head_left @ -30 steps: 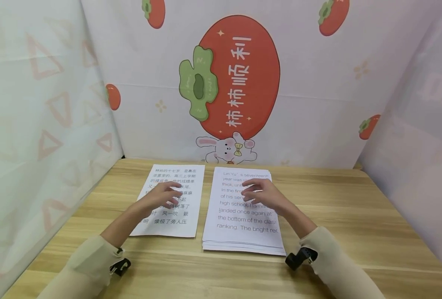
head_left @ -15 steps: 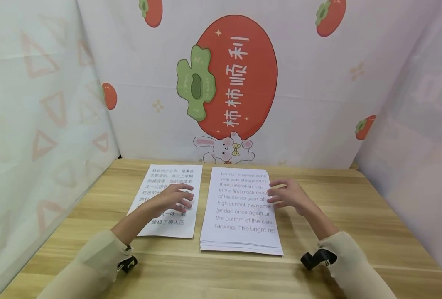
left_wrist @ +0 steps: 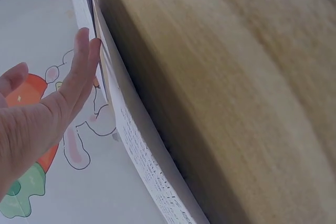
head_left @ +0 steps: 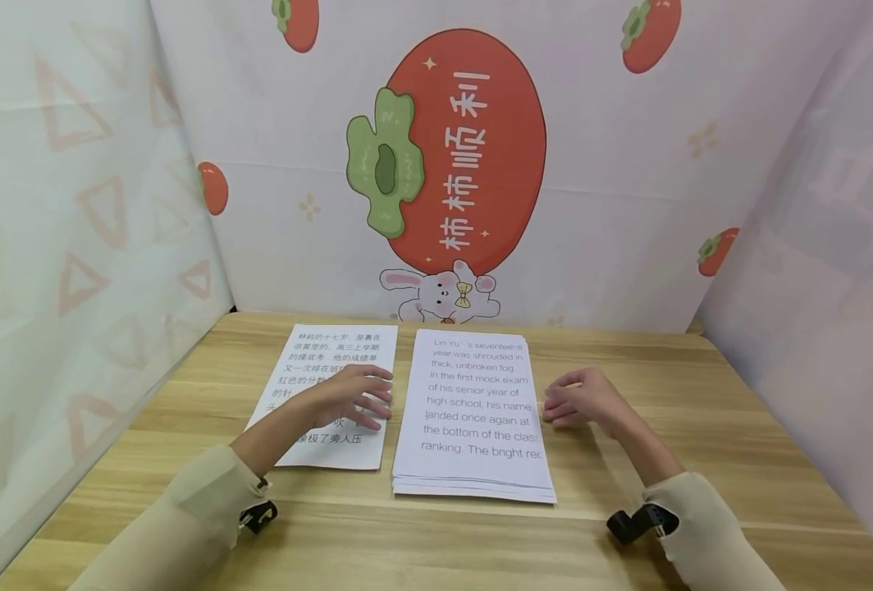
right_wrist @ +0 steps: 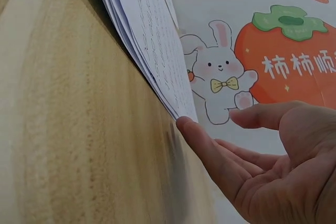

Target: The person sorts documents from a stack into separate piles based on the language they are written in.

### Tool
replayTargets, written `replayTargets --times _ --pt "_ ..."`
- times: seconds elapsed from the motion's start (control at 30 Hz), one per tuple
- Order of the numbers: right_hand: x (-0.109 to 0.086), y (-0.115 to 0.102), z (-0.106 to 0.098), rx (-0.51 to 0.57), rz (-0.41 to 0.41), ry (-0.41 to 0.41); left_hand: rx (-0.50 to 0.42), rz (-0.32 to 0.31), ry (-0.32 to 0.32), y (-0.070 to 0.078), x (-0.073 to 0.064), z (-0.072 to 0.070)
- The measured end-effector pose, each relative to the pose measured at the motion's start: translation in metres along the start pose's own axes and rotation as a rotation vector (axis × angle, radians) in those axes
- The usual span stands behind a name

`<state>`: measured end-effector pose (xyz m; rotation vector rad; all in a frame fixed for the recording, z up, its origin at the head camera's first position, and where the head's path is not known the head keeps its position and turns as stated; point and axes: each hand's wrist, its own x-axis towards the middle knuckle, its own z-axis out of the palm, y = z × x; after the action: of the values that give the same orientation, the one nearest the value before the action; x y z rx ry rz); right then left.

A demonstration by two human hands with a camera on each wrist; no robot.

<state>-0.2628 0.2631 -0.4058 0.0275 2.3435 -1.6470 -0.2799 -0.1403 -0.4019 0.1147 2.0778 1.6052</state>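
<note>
A sheet with Chinese print (head_left: 333, 451) lies on the left of the wooden table. Beside it, to the right, is a stack of paper with English print (head_left: 473, 410), its lower sheets showing at the near edge. My left hand (head_left: 348, 398) is over the Chinese sheet, covering part of its text, fingers spread toward the stack. Whether those fingertips touch the paper I cannot tell. Just off the right edge of the stack is my right hand (head_left: 584, 398), fingers loosely bent and holding nothing. In the right wrist view, its thumb and fingers (right_wrist: 202, 142) stand apart.
Bare wood of the table (head_left: 702, 460) extends right of the stack. A backdrop with a large red persimmon (head_left: 481, 164) and a rabbit rises behind the table's far edge. Pale cloth walls flank both sides. A black wrist strap (head_left: 643, 523) sits at the right sleeve.
My right hand has moved right, from over the English stack to beside its right edge. My left hand has shifted slightly right over the Chinese sheet. Both papers stay in place on the table.
</note>
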Motion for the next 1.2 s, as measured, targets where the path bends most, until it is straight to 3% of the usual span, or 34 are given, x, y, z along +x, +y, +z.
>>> replayTargets --times 0.33,0.63,0.87,1.2 --pt "0.002 0.007 0.0 0.039 -0.007 -0.042 -0.042 -0.001 -0.04 -0.002 0.006 0.003" --pt "0.002 0.008 0.001 0.075 -0.005 -0.059 -0.064 -0.037 -0.05 0.001 0.009 0.008" --pt "0.001 0.008 0.002 0.097 -0.003 -0.064 -0.111 -0.07 -0.027 0.001 0.01 0.01" --pt "-0.002 0.007 0.002 0.114 0.003 -0.058 -0.114 -0.056 -0.02 0.0 0.01 0.011"
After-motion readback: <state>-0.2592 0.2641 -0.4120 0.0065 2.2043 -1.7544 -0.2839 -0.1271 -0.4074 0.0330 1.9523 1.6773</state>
